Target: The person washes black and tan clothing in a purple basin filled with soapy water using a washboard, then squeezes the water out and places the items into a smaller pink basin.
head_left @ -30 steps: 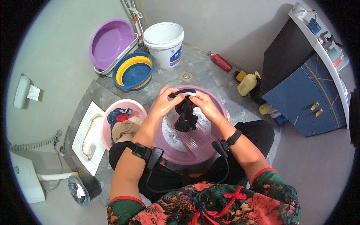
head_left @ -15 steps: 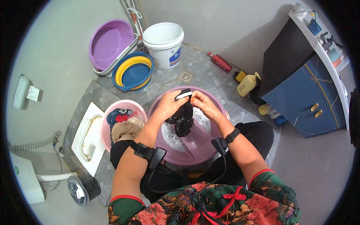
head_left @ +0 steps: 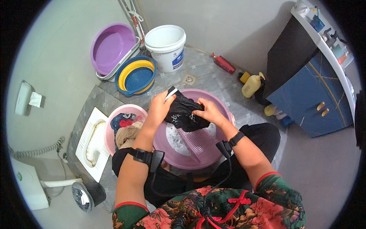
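Both forearms come up from the lower edge and meet over a purple wash basin (head_left: 225,105) that sits on the tiled floor between the person's knees. The left hand (head_left: 159,108) is closed around the upper left end of a wet black garment (head_left: 183,114), fingers curled over the cloth where a white band shows at its top. The right hand (head_left: 207,112) grips the garment's right side, knuckles up, thumb pressed into the fabric. The garment is bunched between the two hands and lies against the top of a ribbed purple washboard (head_left: 202,142) that slants down into the basin, with soapy water (head_left: 174,139) pooled to the left of the board. Each wrist carries a black strap with a small black unit, and a cable runs down from the right one.

Just left of the basin, touching its rim, stands a smaller pink basin (head_left: 111,126) filled with bunched clothes. Beyond it, a white squat toilet pan (head_left: 90,142) is set into the floor. Further back a blue and yellow folding basin (head_left: 135,75) leans against a purple tub (head_left: 111,47), and a white bucket (head_left: 166,47) stands beside them near a floor drain (head_left: 188,79). A red bottle (head_left: 224,63) lies by the wall, a yellow bottle (head_left: 251,85) stands at the foot of a blue cabinet (head_left: 310,100) on the right.
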A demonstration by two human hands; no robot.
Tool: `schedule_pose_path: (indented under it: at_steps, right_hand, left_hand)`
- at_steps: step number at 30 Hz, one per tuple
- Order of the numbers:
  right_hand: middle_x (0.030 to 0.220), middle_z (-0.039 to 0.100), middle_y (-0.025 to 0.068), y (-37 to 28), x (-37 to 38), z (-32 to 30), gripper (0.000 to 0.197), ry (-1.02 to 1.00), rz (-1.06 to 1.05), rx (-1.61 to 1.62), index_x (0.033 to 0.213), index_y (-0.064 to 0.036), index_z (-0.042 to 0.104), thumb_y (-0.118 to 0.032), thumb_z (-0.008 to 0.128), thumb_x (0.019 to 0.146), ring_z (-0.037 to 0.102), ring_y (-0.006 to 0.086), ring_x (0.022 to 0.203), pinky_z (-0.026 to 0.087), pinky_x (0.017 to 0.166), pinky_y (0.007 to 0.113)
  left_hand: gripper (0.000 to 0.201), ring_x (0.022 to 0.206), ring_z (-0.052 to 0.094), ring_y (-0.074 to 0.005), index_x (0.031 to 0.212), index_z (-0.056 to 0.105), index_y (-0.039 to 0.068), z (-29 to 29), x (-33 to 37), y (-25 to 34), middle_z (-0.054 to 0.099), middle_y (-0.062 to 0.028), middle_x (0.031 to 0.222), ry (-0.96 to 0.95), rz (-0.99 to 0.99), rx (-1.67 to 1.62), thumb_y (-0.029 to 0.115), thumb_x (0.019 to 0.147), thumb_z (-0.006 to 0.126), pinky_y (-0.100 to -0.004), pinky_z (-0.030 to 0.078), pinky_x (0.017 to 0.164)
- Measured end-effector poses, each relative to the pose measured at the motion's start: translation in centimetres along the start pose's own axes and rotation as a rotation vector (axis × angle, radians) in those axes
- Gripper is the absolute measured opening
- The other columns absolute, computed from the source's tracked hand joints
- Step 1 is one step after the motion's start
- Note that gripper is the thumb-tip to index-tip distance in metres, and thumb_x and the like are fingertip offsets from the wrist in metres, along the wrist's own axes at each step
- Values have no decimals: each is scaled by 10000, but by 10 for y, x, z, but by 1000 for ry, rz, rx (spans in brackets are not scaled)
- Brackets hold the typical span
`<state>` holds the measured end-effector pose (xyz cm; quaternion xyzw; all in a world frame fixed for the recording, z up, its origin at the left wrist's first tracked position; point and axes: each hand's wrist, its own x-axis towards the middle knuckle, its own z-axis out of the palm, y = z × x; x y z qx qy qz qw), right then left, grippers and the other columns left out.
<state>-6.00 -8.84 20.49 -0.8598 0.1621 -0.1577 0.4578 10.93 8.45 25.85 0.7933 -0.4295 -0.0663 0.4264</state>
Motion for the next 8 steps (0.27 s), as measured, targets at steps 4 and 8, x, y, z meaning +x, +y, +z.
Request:
schedule_pose_path:
  at_steps: [4,8]
  right_hand:
    - [752,538,154,6,-2,-2,331,216,10,-66,763,-10,469,-96,779,682,537,332,692,438,641,401]
    - [1060,592,146,24,3,-1,338,53,-195,131,730,-27,446,-99,776,719,563,249,903,456,771,346]
  left_hand:
    - [283,760,610,-436,857,587,-17,-11,-4,6,636,-248,828,3,21,144,258,912,628,-463,465,664]
    - [298,887,617,-417,875,618,30,-15,0,-2,644,-245,903,-10,77,65,325,911,626,-458,474,742]
